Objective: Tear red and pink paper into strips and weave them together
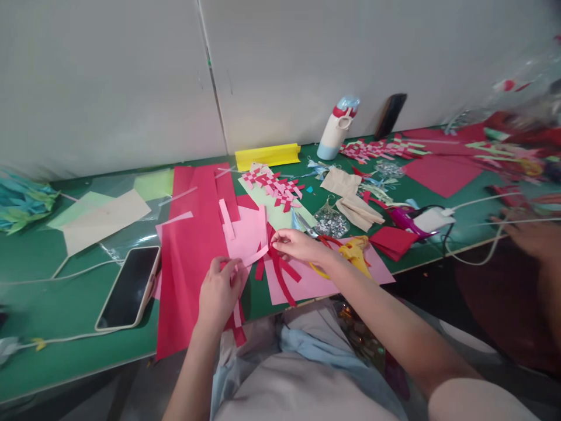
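Pinching pink strip (256,256) — left hand (219,293); right hand (298,245), hold unclear. Woven piece (279,186) formed beyond strip — nearby red strips (290,271) loose.

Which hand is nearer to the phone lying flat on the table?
Left. The left hand is right of the phone, across the red paper; the right hand is farther right.
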